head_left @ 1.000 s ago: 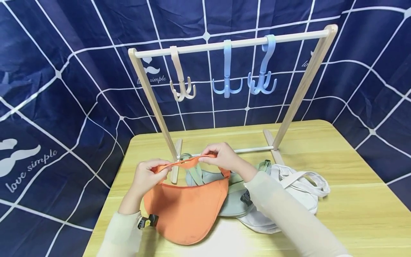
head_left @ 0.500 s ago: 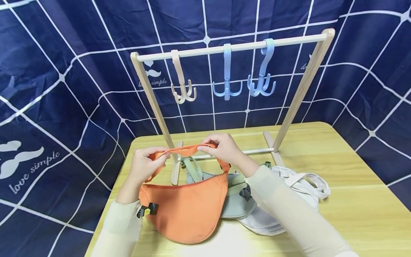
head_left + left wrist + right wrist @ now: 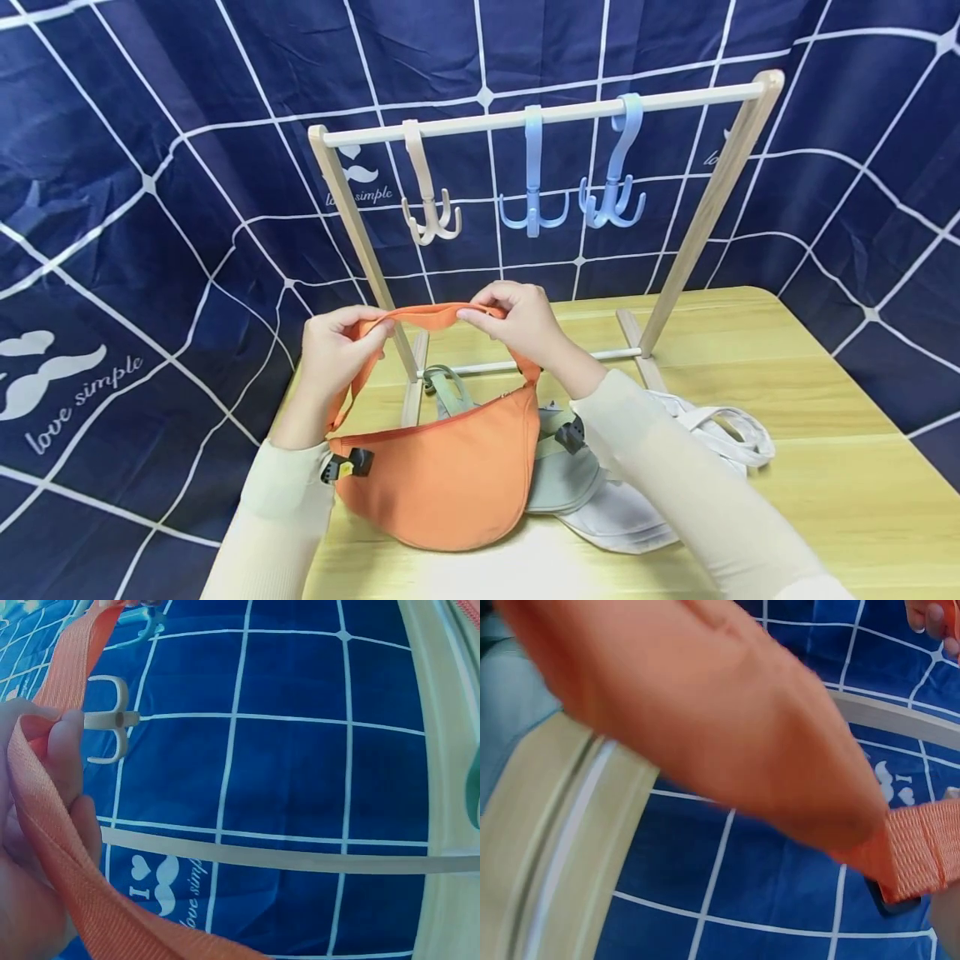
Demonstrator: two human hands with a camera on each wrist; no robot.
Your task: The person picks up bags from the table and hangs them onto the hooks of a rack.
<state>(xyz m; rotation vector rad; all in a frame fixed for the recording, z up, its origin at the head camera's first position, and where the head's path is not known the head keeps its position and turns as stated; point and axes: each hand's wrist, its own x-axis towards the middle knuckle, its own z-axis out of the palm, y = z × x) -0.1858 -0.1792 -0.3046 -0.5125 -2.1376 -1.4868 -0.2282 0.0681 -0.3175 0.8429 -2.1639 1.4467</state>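
An orange shoulder bag (image 3: 442, 475) hangs in front of the rack, its strap (image 3: 427, 315) stretched between both hands. My left hand (image 3: 333, 350) pinches the strap on the left; in the left wrist view the orange webbing (image 3: 67, 862) loops round the thumb and fingers. Further right, my right hand (image 3: 525, 325) pinches the strap between thumb and fingers. Orange cloth (image 3: 727, 712) fills much of the right wrist view. Behind the bag lie a grey-green bag (image 3: 562, 483) and a white bag (image 3: 622, 517), both partly covered.
A wooden rack (image 3: 697, 217) stands on the table (image 3: 825, 433). From its top bar hang a beige multi-prong hook (image 3: 430, 192) and two blue ones, the middle (image 3: 533, 175) and the right (image 3: 615, 167). A dark blue grid curtain (image 3: 187, 208) surrounds the table.
Both hands have risen, drawing the strap up towards the rack. The orange bag has come up a little and hangs more upright. The bags behind stay put.
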